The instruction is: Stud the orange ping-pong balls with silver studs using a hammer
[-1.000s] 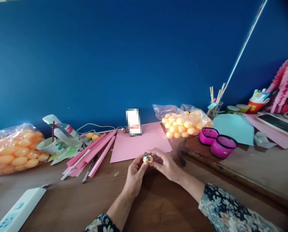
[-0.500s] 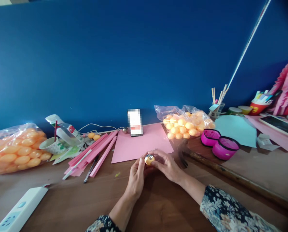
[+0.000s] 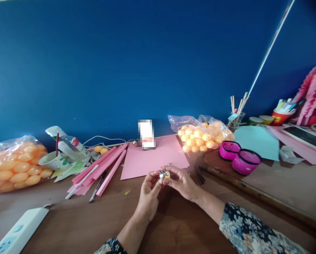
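Observation:
A small shiny silver-and-gold ball is pinched between the fingertips of both hands, just above the brown table and in front of a sheet of pink paper. My left hand closes on its left, silver-looking side. On the yellowish right side, my right hand grips it between thumb and fingers. A tiny bead-like bit shows just above the right fingers; whether it joins the ball I cannot tell. Fingers hide part of the ball.
A hammer lies right of my hands, with pink cuffs behind it. Bags of orange balls stand left and right. Pink strips, a pen and a power strip lie left. A blurred upright phone-like object faces me.
The ball has turned in my fingers, with more silver showing on its left. My left fingers have shifted their hold around it. The whole view has slid slightly.

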A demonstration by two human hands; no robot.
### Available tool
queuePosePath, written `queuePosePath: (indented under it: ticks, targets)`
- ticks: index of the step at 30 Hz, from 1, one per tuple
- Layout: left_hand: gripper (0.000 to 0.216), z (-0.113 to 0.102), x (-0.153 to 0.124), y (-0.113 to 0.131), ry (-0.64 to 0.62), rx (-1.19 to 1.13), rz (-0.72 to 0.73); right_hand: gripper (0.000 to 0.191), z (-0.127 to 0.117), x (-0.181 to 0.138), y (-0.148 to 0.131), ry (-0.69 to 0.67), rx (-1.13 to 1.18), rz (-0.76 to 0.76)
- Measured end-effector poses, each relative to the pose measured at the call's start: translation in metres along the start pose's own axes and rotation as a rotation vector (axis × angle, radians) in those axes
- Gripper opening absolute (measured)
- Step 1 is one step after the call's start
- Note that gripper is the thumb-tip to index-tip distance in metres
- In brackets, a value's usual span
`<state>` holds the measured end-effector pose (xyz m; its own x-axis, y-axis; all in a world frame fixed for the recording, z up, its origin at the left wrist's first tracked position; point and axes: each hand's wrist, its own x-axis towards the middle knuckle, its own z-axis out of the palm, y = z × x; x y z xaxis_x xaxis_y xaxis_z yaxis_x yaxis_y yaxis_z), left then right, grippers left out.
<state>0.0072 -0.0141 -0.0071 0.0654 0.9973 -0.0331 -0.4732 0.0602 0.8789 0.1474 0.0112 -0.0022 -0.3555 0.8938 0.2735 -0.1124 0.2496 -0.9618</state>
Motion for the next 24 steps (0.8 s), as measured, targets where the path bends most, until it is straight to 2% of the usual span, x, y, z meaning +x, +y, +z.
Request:
queuePosePath:
  ticks: [7,12,17,19,24]
  targets:
    - [0.019,0.003,0.0,0.002,-0.058,-0.086,-0.031,0.036,-0.001,0.001,-0.006,-0.027,-0.021,-0.016]
    - [0.019,0.002,0.002,0.004,-0.038,-0.124,-0.058,0.036,0.0,0.0,-0.007,-0.076,-0.041,-0.034]
    - [0.036,-0.001,0.003,0.003,0.034,-0.152,-0.066,0.041,0.005,-0.001,0.005,0.048,0.053,0.017]
    - [0.044,-0.002,0.003,0.002,0.02,-0.15,-0.068,0.04,0.006,-0.002,0.007,0.061,0.055,0.031]
    - [0.041,0.0,0.002,-0.001,-0.016,-0.118,-0.07,0.036,0.004,-0.003,0.003,0.048,-0.049,-0.002]
